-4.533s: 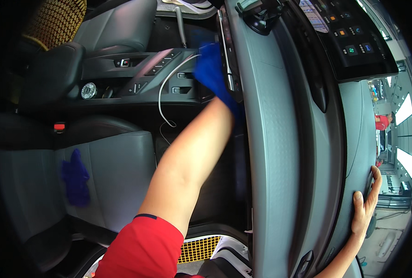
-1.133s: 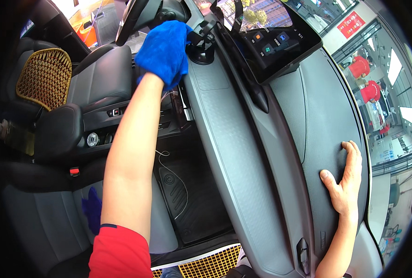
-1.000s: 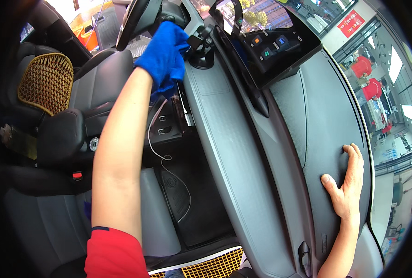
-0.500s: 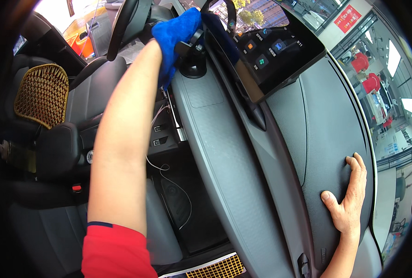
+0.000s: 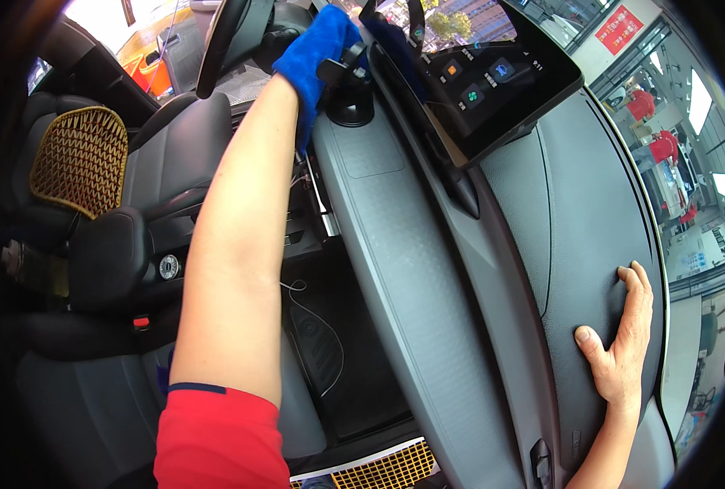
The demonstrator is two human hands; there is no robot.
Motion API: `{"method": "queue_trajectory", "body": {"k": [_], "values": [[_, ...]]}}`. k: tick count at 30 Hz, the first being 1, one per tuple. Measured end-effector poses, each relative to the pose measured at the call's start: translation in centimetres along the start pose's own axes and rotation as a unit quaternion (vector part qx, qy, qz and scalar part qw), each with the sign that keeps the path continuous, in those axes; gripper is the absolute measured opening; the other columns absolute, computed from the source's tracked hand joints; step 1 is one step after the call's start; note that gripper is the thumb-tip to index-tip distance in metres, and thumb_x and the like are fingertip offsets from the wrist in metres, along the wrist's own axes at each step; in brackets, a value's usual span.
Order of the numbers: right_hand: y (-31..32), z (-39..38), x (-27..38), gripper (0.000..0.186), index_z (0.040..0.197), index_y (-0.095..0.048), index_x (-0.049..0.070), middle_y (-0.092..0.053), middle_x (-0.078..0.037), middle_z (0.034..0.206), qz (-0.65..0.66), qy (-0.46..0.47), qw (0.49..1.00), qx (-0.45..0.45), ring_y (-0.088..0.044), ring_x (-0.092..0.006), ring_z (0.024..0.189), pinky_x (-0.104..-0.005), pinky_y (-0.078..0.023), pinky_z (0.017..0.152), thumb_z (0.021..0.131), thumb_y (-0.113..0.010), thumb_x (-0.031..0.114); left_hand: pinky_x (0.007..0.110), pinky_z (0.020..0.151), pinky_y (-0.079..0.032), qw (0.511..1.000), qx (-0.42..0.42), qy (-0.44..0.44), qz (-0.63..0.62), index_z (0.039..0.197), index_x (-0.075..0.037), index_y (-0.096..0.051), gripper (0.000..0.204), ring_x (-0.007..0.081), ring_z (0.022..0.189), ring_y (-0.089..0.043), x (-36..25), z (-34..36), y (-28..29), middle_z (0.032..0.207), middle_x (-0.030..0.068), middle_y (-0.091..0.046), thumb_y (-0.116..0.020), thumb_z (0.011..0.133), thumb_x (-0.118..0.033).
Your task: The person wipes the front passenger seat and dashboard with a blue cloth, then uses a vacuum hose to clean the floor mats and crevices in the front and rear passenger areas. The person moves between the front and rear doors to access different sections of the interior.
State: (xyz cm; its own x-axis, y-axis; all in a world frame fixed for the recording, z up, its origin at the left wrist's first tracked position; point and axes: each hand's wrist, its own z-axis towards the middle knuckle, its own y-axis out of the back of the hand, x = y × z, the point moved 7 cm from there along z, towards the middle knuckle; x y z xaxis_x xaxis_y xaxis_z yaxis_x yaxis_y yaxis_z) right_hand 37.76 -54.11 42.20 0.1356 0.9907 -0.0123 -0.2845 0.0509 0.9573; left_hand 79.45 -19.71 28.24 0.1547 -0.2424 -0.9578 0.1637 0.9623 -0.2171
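Observation:
My left hand [image 5: 317, 57] is mostly hidden in a blue cloth [image 5: 305, 73], gripping it high on the dashboard behind a black phone mount [image 5: 348, 102] with a suction base. The cloth lies against the mount, between the steering wheel [image 5: 215, 49] and the large touchscreen [image 5: 501, 98]. My left arm reaches across the passenger side. My right hand [image 5: 623, 350] rests on the black padded dashboard top [image 5: 558, 204] at the right, fingers apart and empty, its fingertips bent near the windscreen edge.
The grey dash ledge [image 5: 395, 269] runs toward me. At left are seats, a woven yellow cushion [image 5: 77, 159] and a centre armrest [image 5: 110, 257]. A white cable [image 5: 334, 342] lies over the floor mat. Through the windscreen, two people in red [image 5: 662, 147] stand in a workshop.
Over 4.5 seconds my left hand has moved with the cloth from the centre console up to the phone mount and steering wheel. My right hand stays on the dashboard; the view has turned.

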Motion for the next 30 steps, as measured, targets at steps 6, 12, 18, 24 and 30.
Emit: {"method": "queue_trajectory", "body": {"k": [6,12,18,24,30], "values": [[0.2,-0.1,0.1,0.094,0.139,-0.048,0.005,-0.040,-0.024,0.146,0.010,0.004,1.000,0.000,-0.041,-0.0394,0.134,-0.0506,-0.035,0.109,0.072,-0.073,0.066,0.037,0.067,-0.052,0.820,-0.135,-0.285,0.478,0.092,-0.010,-0.070,0.032,0.0215,0.074,-0.065,-4.5,-5.2,2.5,0.084,0.0125,-0.070,-0.064,0.090,-0.042],[0.2,-0.2,0.3,0.090,0.139,-0.047,0.005,-0.040,-0.025,0.146,0.012,0.008,1.000,-0.003,-0.040,-0.0408,0.135,-0.0510,-0.034,0.110,0.072,-0.075,0.059,0.036,0.073,-0.053,0.763,-0.174,-0.212,0.585,0.103,-0.010,-0.072,0.025,0.0267,0.083,-0.068,-8.5,-15.3,1.4,0.098,0.0128,-0.073,-0.062,0.096,-0.031],[0.4,-0.2,0.6,0.088,0.139,-0.046,0.006,-0.039,-0.025,0.147,0.001,0.013,1.000,0.000,-0.038,-0.0418,0.137,-0.0509,-0.033,0.111,0.073,-0.077,0.054,0.037,0.097,-0.049,0.817,-0.167,-0.223,0.505,0.126,-0.004,-0.063,0.037,0.0294,0.111,-0.063,-12.8,-21.4,-11.2,0.124,0.0144,-0.066,-0.057,0.099,-0.029],[0.3,-0.2,0.3,0.092,0.139,-0.046,0.004,-0.036,-0.028,0.148,-0.006,-0.001,1.000,0.013,-0.037,-0.0435,0.137,-0.0519,-0.033,0.112,0.071,-0.079,0.055,0.041,0.102,-0.044,0.873,-0.177,-0.245,0.384,0.132,-0.003,-0.057,0.046,0.0341,0.118,-0.057,-12.5,-9.4,-16.7,0.131,0.0190,-0.057,-0.057,0.099,-0.035],[0.4,0.0,0.5,0.092,0.136,-0.047,0.002,-0.037,-0.029,0.145,-0.005,0.015,1.000,0.010,-0.037,-0.0441,0.135,-0.0521,-0.032,0.111,0.070,-0.079,0.057,0.045,0.106,-0.039,0.920,-0.143,-0.103,0.350,0.138,-0.002,-0.051,0.057,0.0388,0.125,-0.050,-9.7,1.6,-12.2,0.138,0.0236,-0.049,-0.057,0.098,-0.042]]}}
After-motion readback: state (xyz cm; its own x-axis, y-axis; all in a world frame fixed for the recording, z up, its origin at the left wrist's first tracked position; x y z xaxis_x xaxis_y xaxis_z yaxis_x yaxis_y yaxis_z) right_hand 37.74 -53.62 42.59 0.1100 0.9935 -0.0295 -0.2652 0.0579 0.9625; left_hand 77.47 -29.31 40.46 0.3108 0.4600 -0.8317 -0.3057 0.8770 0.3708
